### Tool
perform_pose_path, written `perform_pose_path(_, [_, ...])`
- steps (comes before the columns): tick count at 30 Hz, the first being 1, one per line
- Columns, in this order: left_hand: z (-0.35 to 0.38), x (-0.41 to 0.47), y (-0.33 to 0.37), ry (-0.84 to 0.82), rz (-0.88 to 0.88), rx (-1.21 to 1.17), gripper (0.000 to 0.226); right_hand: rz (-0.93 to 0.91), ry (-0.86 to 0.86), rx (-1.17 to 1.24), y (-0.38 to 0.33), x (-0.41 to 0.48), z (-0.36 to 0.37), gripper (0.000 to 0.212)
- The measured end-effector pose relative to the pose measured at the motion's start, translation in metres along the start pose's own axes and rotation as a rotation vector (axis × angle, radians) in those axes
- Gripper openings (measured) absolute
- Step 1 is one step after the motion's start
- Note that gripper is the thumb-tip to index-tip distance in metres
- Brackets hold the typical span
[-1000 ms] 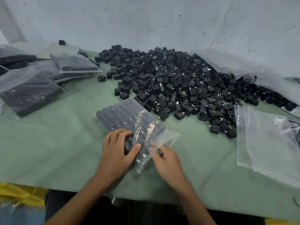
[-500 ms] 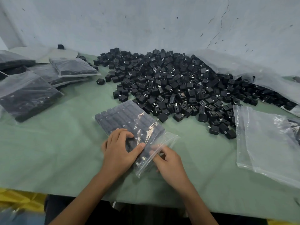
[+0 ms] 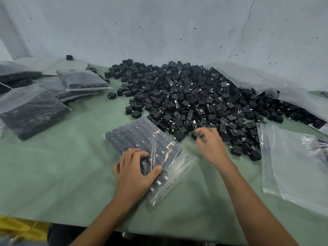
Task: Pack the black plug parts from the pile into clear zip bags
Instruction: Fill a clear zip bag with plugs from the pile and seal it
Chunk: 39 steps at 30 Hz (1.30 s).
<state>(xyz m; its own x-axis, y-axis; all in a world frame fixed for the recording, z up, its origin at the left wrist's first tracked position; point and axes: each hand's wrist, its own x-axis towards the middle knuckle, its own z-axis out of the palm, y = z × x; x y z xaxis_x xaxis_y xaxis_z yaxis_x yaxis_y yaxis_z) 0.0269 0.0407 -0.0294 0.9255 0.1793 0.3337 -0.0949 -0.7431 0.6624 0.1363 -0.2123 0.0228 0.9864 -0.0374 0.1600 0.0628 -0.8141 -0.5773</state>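
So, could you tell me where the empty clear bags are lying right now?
In the head view, the empty clear bags lie flat at the right of the table, just right of the pile and the right hand.

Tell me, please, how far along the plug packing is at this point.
Done: several filled bags lie at the left. In hand: the left hand presses on the nearly full bag, while the right hand pinches a plug part at the near edge of the pile. Left: most of that large pile, with empty bags waiting at the right.
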Motion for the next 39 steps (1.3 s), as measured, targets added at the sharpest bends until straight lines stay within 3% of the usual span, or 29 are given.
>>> perform_pose_path(4, [0.002,0.000,-0.001,0.002,-0.006,0.005,0.049,0.058,-0.114,-0.137,0.007,0.028,0.019,0.032])
perform_pose_path(9, [0.001,0.001,0.000,-0.004,-0.013,0.015,0.050,0.092,0.040,-0.065,0.012,0.030,0.018,0.023])
perform_pose_path(13, [-0.001,0.001,0.001,-0.005,-0.003,0.011,0.052,0.206,0.111,0.312,0.012,0.002,-0.005,0.008])
perform_pose_path(16, [-0.001,0.000,0.002,-0.004,-0.008,0.011,0.054,0.239,0.097,0.618,0.011,-0.034,-0.018,0.016])
perform_pose_path(18, [-0.001,0.001,0.003,-0.009,-0.012,0.011,0.055,0.231,0.046,0.678,0.012,-0.061,-0.020,0.018])
perform_pose_path(22, [-0.001,0.001,0.002,-0.010,-0.021,0.016,0.056,0.213,-0.100,0.685,0.006,-0.114,-0.014,0.020])
perform_pose_path(26, [-0.001,0.000,0.003,-0.011,-0.030,0.022,0.058,0.120,-0.247,0.552,-0.015,-0.135,0.007,0.008])
perform_pose_path(29, [-0.002,0.000,0.004,-0.012,-0.032,0.018,0.057,0.113,-0.190,0.566,-0.030,-0.131,0.020,0.004])
perform_pose_path(34, [-0.004,0.000,0.007,-0.019,-0.041,0.021,0.057,0.108,-0.183,0.578,-0.041,-0.123,0.040,0.016])
perform_pose_path(39, [-0.004,-0.001,0.006,-0.023,-0.045,0.017,0.052,0.139,-0.041,0.621,-0.042,-0.125,0.048,0.016])
